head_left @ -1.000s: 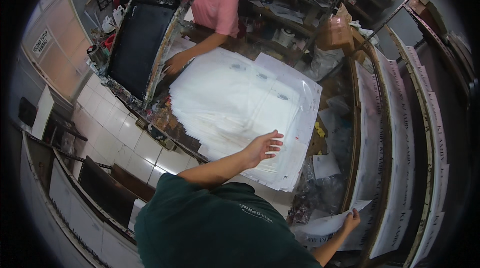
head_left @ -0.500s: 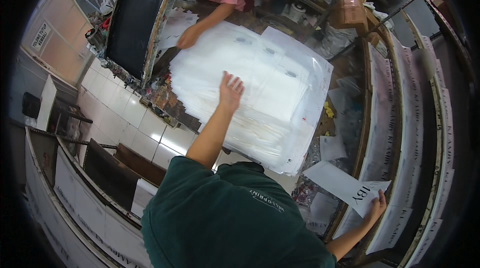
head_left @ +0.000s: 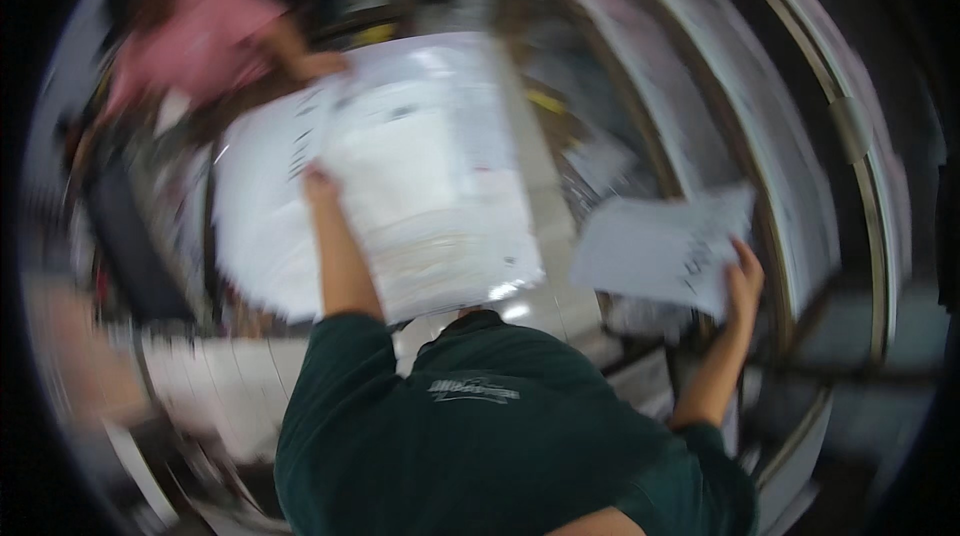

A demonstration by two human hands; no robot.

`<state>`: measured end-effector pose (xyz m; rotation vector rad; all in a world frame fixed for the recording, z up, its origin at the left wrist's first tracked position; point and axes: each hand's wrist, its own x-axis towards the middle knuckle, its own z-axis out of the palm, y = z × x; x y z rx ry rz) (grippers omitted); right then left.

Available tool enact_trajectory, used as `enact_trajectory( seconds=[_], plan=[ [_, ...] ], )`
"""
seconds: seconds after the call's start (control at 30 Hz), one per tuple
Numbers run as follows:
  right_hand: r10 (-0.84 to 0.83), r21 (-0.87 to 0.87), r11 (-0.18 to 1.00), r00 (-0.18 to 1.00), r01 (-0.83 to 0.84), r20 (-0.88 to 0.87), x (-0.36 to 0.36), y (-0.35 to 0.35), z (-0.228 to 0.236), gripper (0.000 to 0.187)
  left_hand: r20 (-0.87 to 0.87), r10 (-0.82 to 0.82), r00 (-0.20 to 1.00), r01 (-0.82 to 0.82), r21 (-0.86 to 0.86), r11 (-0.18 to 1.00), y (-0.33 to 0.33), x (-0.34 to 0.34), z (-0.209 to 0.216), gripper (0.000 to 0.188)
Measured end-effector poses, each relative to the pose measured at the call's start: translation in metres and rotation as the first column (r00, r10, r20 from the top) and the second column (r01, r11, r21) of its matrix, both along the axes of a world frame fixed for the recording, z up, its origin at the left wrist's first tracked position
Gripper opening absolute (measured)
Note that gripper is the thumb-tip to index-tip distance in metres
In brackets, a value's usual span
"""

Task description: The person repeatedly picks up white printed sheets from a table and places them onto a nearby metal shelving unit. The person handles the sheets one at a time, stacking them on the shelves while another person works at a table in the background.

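Note:
My right hand (head_left: 742, 281) is closed on the edge of a limp white sheet (head_left: 640, 251) with dark lettering, held up at the right, apart from the table. My left hand (head_left: 320, 183) is over the left part of a broad pile of thin white sheets (head_left: 400, 171). It looks closed at the near end of another printed sheet (head_left: 285, 126) lying there, though motion blurs the fingers. At that sheet's far end is a co-worker's hand (head_left: 322, 64).
A co-worker in a pink shirt (head_left: 200, 36) stands at the far left, beside a dark framed screen (head_left: 135, 236). Long racks (head_left: 690, 76) holding pale sheets curve along the right. Pale floor tiles (head_left: 215, 376) show at the lower left.
The view has swung round, shifting the pile and co-worker leftward. My left hand has gone from spread over the pile to the printed sheet. My right hand has lifted its sheet away from the rack.

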<state>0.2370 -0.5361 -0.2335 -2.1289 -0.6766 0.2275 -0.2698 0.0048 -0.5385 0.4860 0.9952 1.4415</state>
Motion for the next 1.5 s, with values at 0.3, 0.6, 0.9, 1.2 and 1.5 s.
enact_trajectory(
  seconds=[0.3, 0.6, 0.9, 1.2, 1.5],
  plan=[
    [-0.419, -0.046, 0.908, 0.904, 0.416, -0.087, -0.013, -0.113, -0.055, 0.045, 0.043, -0.002, 0.999, -0.001, 0.079, 0.997, -0.114, 0.265, 0.186, 0.025],
    [-0.924, -0.159, 0.068, 0.122, 0.985, 0.362, -0.117, -0.462, -0.110, 0.047, 0.108, -0.630, 0.769, 0.592, 0.251, 0.766, -0.182, 0.365, 0.201, 0.025],
    [-0.606, -0.286, 0.118, 0.297, 0.951, 0.738, -0.165, -0.732, -0.191, 0.041, 0.160, -0.881, 0.445, 0.878, 0.115, 0.464, -0.240, 0.391, 0.211, 0.024],
    [-0.706, -0.477, -0.125, 0.260, 0.870, 0.659, -0.154, -0.700, -0.163, 0.037, 0.212, -0.912, 0.351, 0.928, 0.054, 0.370, -0.285, 0.420, 0.204, 0.025],
    [-0.542, -0.512, -0.391, 0.259, 0.765, 0.800, -0.125, -0.608, -0.148, 0.032, 0.248, -0.917, 0.311, 0.940, 0.060, 0.335, -0.297, 0.423, 0.210, 0.026]
  ],
)
